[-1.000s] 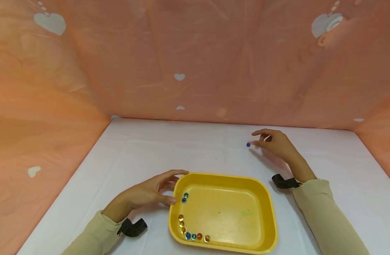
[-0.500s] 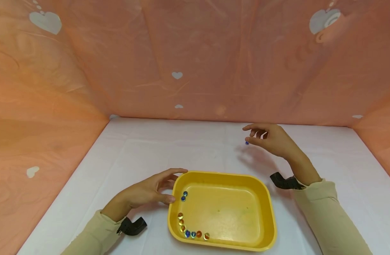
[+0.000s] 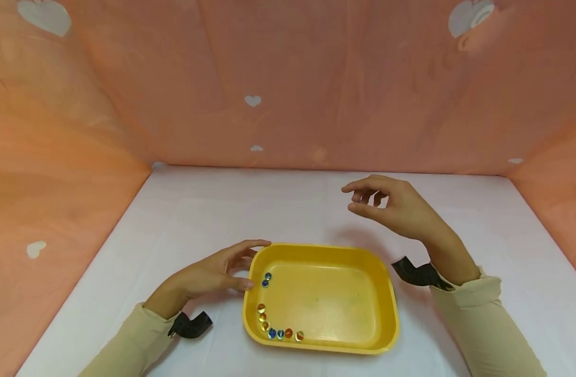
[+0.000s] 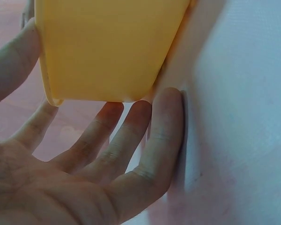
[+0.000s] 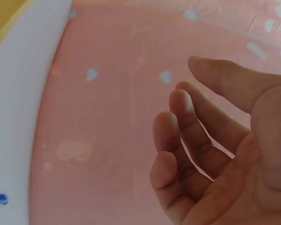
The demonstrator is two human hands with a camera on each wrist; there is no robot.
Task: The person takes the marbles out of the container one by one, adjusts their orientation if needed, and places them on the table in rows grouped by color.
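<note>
A yellow tray (image 3: 386,293) sits on the white table with several coloured marbles (image 3: 278,333) along its left and near-left inside edge. My left hand (image 3: 256,263) holds the tray's far-left corner, thumb on the left wall and fingers round the rim; in the left wrist view the left hand (image 4: 93,79) brackets the tray (image 4: 107,47) the same way. My right hand (image 3: 349,198) hovers above the table beyond the tray, fingers loosely curled and holding nothing, as the right hand (image 5: 185,79) also shows up close. A blue marble (image 5: 2,198) lies on the table; the head view does not show it.
Orange cloth walls (image 3: 288,78) with white hearts enclose the table (image 3: 198,209) at the back and both sides. Black wrist straps (image 3: 189,324) sit at my cuffs. White tabletop shows left, right and behind the tray.
My right hand has risen off the table and drifted left toward the tray. The blue marble by its fingertips has dropped out of the head view. My left hand kept its hold.
</note>
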